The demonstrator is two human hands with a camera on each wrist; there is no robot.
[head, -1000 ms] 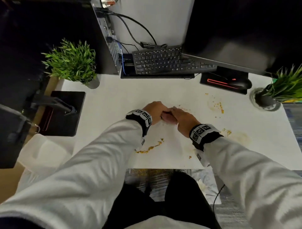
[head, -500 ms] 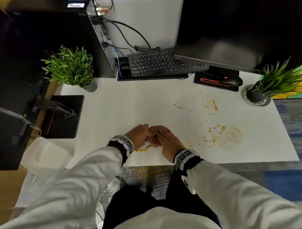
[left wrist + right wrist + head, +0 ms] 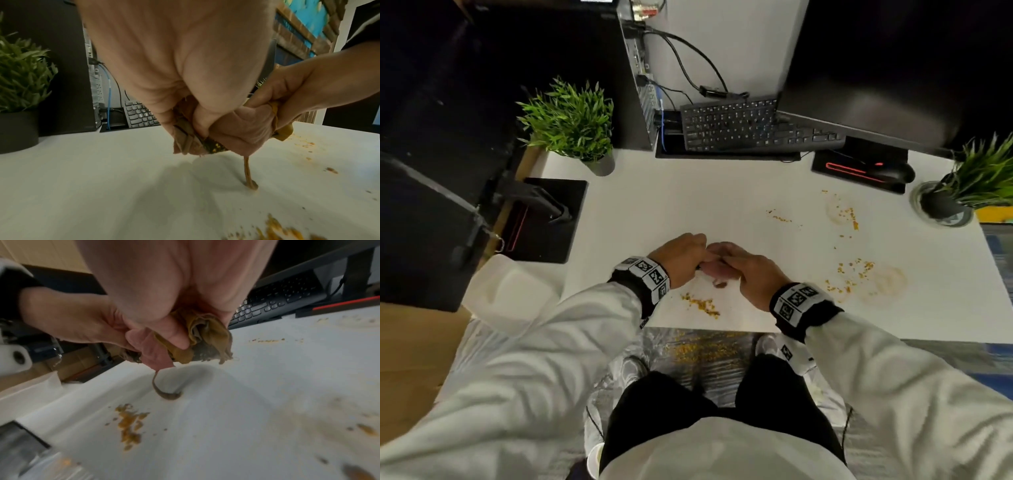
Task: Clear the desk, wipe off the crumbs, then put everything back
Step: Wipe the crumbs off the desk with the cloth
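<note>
Left grip (image 3: 681, 260) and right grip (image 3: 753, 274) both clenching bunched cloth (image 3: 242, 134) just above surface (image 3: 688, 205), crumbs (image 3: 700, 305) near front edge.

White desk (image 3: 688, 205) is carrying: potted plant (image 3: 571, 123) sitting at back-left corner, second potted plant (image 3: 962, 192) at right edge, keyboard (image 3: 750, 126) lying at the back under the monitor, mouse (image 3: 893, 173) sitting on a black pad (image 3: 835, 168) just right of it. Orange crumbs (image 3: 700, 305) are lying near the front edge, more crumbs (image 3: 852, 270) scattered right of centre beside pale ring stains (image 3: 887, 282). A cloth strap end (image 3: 252, 183) is touching the top.
</note>
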